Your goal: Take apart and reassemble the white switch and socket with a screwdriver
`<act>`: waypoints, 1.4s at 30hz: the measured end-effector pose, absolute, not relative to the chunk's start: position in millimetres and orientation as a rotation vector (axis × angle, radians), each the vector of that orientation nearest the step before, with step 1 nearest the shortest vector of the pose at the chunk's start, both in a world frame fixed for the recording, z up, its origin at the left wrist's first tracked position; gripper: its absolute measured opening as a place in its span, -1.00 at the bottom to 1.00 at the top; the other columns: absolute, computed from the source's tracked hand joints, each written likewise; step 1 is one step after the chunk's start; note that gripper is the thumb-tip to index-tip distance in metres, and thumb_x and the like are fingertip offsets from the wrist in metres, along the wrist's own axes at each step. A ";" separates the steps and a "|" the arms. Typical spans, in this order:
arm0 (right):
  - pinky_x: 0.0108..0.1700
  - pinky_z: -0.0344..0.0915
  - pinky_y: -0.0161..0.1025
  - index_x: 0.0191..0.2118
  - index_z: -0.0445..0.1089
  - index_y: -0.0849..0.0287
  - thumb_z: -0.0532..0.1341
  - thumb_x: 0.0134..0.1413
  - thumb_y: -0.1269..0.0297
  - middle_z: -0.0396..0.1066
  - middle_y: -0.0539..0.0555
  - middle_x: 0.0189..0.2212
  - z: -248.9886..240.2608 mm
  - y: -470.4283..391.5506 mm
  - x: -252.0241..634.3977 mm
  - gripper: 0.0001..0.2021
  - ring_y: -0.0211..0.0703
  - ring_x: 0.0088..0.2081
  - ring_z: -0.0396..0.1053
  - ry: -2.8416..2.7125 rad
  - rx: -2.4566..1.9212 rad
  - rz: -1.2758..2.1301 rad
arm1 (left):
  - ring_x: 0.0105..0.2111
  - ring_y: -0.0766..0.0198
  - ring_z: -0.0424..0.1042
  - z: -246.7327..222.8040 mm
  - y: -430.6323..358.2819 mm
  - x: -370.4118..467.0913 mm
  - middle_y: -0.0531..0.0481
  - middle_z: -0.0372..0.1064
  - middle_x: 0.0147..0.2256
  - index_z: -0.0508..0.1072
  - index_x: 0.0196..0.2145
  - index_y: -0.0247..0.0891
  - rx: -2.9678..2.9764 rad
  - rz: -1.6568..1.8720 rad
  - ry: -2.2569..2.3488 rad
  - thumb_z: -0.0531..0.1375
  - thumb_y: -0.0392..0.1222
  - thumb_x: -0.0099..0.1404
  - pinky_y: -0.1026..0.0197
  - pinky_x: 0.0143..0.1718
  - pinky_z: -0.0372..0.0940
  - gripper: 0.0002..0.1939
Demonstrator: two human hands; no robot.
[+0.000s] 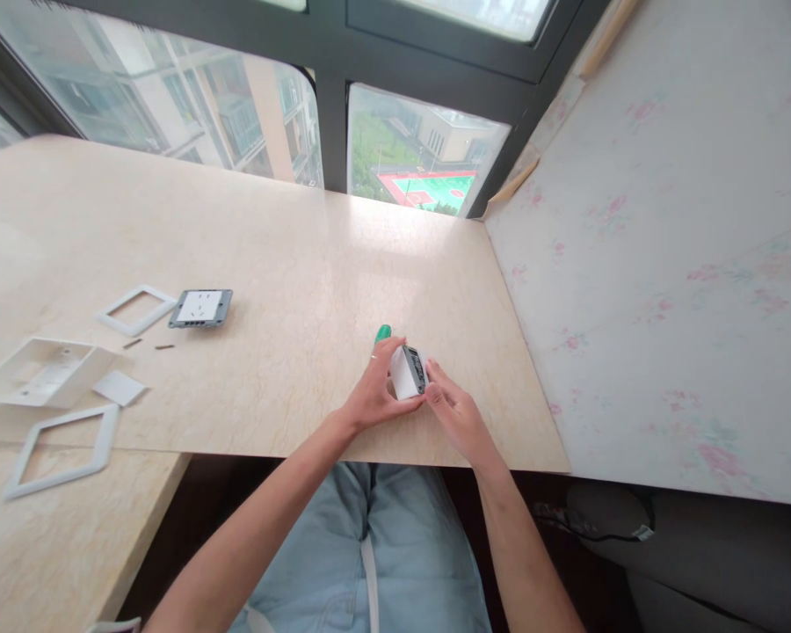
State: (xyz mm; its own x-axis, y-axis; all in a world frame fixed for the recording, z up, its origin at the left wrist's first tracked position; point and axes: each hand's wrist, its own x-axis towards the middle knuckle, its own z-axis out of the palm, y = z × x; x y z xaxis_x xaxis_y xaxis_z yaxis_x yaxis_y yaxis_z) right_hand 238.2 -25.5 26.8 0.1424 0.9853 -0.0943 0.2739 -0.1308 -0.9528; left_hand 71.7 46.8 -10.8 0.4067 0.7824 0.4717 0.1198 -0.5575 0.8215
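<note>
White casing with grey module held between both hands, near edge of table

Item: small white casing (403, 378) with a dark grey module (416, 367) at its right-hand side, tilted, above the table (290, 308). All places below are relative to the casing.

Left hand (377, 387): partly open in a C-shape, gripping the casing from the left, fingers at its top and thumb along its lower edge. Right hand (458, 415): partly curled at the right, fingertips and thumb against the module side.

Just beyond, behind the left fingers: a green object (383, 332), mostly hidden; type cannot be told.

Well to the left, slightly farther back: socket unit (200, 308), face up. Past it, a smaller white frame (153, 316) and two short dark pieces (148, 345).

Farther left: square white plate (119, 388), hollow white box (85, 378) and larger white frame (107, 440), nearer the wearer.

Behind: window (428, 145). Right: floral wall (659, 264).
</note>
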 end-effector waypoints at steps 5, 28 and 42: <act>0.35 0.13 0.10 0.07 0.47 0.01 0.34 0.02 -0.22 0.40 0.15 0.22 8.2 -25.4 243.7 -0.42 0.09 0.29 0.27 -0.710 -1.327 1.193 | 0.24 -0.16 0.22 -9.6 45.8 68.5 -0.29 0.04 0.27 -0.03 0.35 -0.02 1.829 1.149 0.689 0.43 0.07 0.13 -0.02 -0.11 0.51 0.00; -0.33 0.35 -0.28 -0.17 0.55 0.07 0.43 -0.05 0.03 0.58 -0.02 -0.24 26.6 -3.1 233.4 -0.67 -0.15 -0.29 0.46 -0.466 -1.151 1.482 | 0.30 -0.19 0.15 -11.0 44.0 67.0 -0.32 0.12 0.28 -0.05 0.40 -0.12 2.068 1.184 0.567 0.38 0.10 0.19 -0.33 0.30 0.11 -0.01; -0.25 0.43 -0.26 -0.03 0.50 0.04 0.43 -0.02 0.05 0.58 0.03 -0.10 19.9 -11.7 245.3 -0.58 -0.11 -0.17 0.50 -0.521 -0.955 1.557 | 0.33 -0.18 0.15 -12.9 39.4 61.1 -0.32 0.12 0.32 -0.06 0.41 -0.08 2.066 1.142 0.653 0.40 0.12 0.17 -0.32 0.30 0.13 0.03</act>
